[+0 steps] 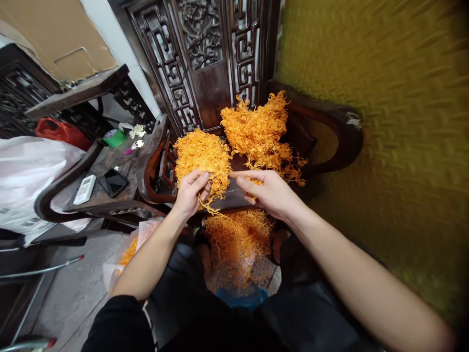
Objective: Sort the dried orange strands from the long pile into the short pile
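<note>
Two heaps of orange branching plastic-looking sprigs lie on the dark wooden chair seat: a dense left heap [200,149] and a looser right heap [262,129]. My left hand [191,190] is closed in front of the left heap, its thumb and fingers pinching thin orange strands [209,208] that hang below it. Across a small gap, my right hand [269,189] has its index finger stretched toward the left hand and its thumb close underneath. Whatever lies between those fingers is too small to make out. Below the seat edge sits a pile of thin orange stems [238,232].
A carved chair back [210,88] rises behind the heaps, with a curved armrest [351,137] at right. On the left side table are a phone [113,183], a white remote-like device [85,189] and a green tape roll [115,137]. A blue container [244,297] is between my legs.
</note>
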